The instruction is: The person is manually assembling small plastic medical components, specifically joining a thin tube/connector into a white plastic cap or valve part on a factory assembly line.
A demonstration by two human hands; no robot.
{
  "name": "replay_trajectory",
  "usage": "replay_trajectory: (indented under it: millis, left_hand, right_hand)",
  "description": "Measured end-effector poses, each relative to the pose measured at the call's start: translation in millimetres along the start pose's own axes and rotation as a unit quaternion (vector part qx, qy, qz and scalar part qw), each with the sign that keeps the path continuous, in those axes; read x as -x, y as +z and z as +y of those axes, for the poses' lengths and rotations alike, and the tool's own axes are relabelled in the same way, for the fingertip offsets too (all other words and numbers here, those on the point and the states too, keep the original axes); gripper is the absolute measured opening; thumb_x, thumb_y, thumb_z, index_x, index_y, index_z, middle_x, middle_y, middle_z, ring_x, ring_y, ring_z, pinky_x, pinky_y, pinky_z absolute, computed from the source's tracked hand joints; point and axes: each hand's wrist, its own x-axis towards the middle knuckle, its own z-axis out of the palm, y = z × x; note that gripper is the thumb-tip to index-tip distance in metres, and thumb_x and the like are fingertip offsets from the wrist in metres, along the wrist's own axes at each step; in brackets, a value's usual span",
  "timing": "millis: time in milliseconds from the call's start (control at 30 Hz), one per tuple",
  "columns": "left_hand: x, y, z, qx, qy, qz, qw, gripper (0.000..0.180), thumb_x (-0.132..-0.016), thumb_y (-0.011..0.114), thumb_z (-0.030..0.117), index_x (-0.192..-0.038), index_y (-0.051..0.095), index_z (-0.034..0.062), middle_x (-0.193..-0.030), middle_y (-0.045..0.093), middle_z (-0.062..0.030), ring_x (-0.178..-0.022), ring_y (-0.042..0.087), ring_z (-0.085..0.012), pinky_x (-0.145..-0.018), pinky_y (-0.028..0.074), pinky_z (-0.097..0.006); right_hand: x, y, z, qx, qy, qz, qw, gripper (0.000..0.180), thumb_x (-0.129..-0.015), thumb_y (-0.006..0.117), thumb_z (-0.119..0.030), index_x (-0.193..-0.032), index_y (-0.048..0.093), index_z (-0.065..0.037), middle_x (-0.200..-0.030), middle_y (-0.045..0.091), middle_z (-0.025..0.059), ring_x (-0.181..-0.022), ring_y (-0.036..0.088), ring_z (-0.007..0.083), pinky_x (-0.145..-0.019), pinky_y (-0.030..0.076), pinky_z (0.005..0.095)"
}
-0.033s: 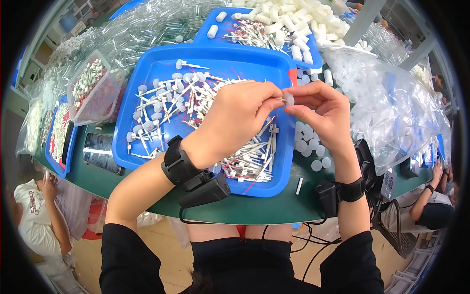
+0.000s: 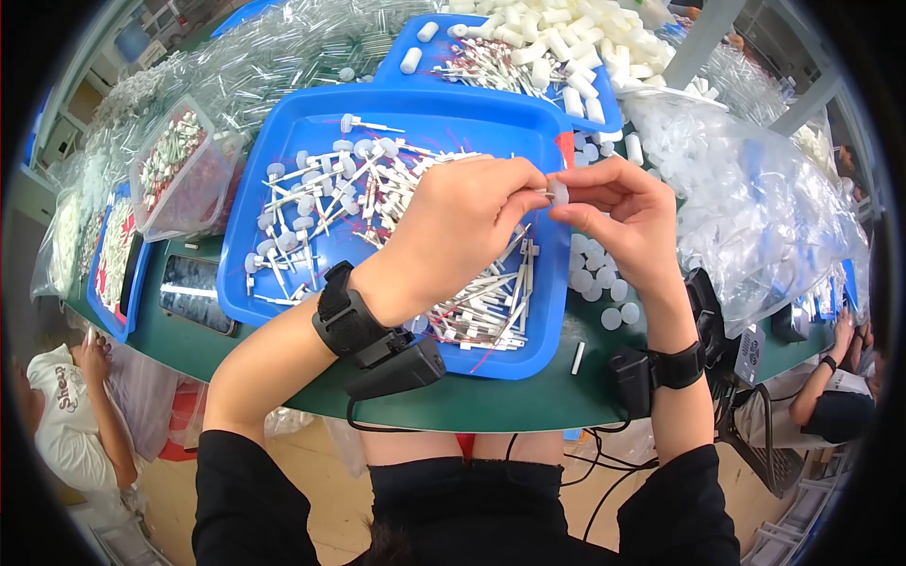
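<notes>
Two hands meet over a blue tray, centre of the frame.

The left hand (image 2: 467, 222) pinches a thin white stick (image 2: 541, 194); the right hand (image 2: 628, 212) has its grip closed on a small white cap (image 2: 559, 192) at the stick's tip. Below them the blue tray (image 2: 330, 113) on the green tabletop (image 2: 491, 401) holds a heap of capped sticks (image 2: 359, 184). Loose caps (image 2: 599, 274) lie right of it.

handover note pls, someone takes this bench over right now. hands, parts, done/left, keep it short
Left hand: pinching a thin white stick, tip toward the cap.
Right hand: pinching a small white cap against that stick.
Both are above the blue tray.
Done: capped sticks piled in the tray.
Left: this pair looks not fully joined; loose caps wait on the green table, right of the tray.
</notes>
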Motion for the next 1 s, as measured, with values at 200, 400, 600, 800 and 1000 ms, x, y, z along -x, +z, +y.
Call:
replay_trajectory:
  millis: [200, 400, 600, 800, 1000]
  left_hand:
    - [3.7, 1.0, 3.2, -0.035, 0.019, 0.015, 0.999, 0.003, -0.083, 0.064, 0.002, -0.085, 0.064, 0.0019, -0.074, 0.065, -0.0096, -0.065, 0.064, -0.0225, -0.057, 0.05, -0.03]
    - [5.5, 1.6, 2.6, -0.087, 0.076, 0.023, 0.993, 0.006, -0.08, 0.066, 0.0, -0.083, 0.062, 0.0038, -0.071, 0.063, -0.0093, -0.063, 0.061, -0.0262, -0.055, 0.048, -0.033]
    - [6.7, 1.0, -0.2, -0.094, 0.102, 0.025, 0.99, 0.007, -0.078, 0.067, 0.001, -0.083, 0.062, 0.0044, -0.07, 0.061, -0.0083, -0.062, 0.06, -0.0262, -0.054, 0.047, -0.034]
    - [-3.8, -11.5, 1.5, -0.13, 0.111, 0.036, 0.985, 0.007, -0.08, 0.067, 0.003, -0.084, 0.062, 0.0053, -0.07, 0.06, -0.0098, -0.063, 0.06, -0.0286, -0.055, 0.046, -0.036]
    - [-16.1, -69.1, -11.3, -0.421, -0.109, -0.024, 0.9, 0.009, -0.085, 0.063, 0.011, -0.085, 0.059, 0.0035, -0.074, 0.062, -0.015, -0.074, 0.062, -0.0341, -0.062, 0.049, -0.041]
  right_hand:
    - [1.5, 2.5, -0.2, -0.013, 0.013, 0.0, 1.0, 0.018, -0.076, 0.073, 0.005, -0.091, 0.063, 0.004, -0.091, 0.069, 0.0099, -0.085, 0.069, 0.017, -0.078, 0.055, 0.0263]
    - [2.3, 5.8, -0.2, -0.025, 0.012, 0.005, 1.0, 0.016, -0.076, 0.073, 0.006, -0.087, 0.062, 0.004, -0.087, 0.069, 0.0106, -0.082, 0.07, 0.018, -0.074, 0.056, 0.0258]
    - [2.7, 7.3, 3.8, -0.034, 0.007, 0.001, 0.999, 0.016, -0.077, 0.072, 0.006, -0.088, 0.061, 0.004, -0.087, 0.069, 0.0108, -0.082, 0.07, 0.0182, -0.073, 0.056, 0.0254]
    - [-1.2, 14.5, -4.8, -0.027, 0.011, 0.035, 0.999, 0.027, -0.076, 0.075, 0.0, -0.098, 0.061, 0.002, -0.097, 0.067, 0.0102, -0.09, 0.068, 0.0189, -0.078, 0.056, 0.0276]
    - [-5.8, 4.9, 5.2, 0.297, -0.16, 0.074, 0.938, 0.019, -0.076, 0.072, -0.008, -0.093, 0.064, -0.003, -0.094, 0.065, 0.0093, -0.088, 0.063, 0.0215, -0.078, 0.049, 0.031]
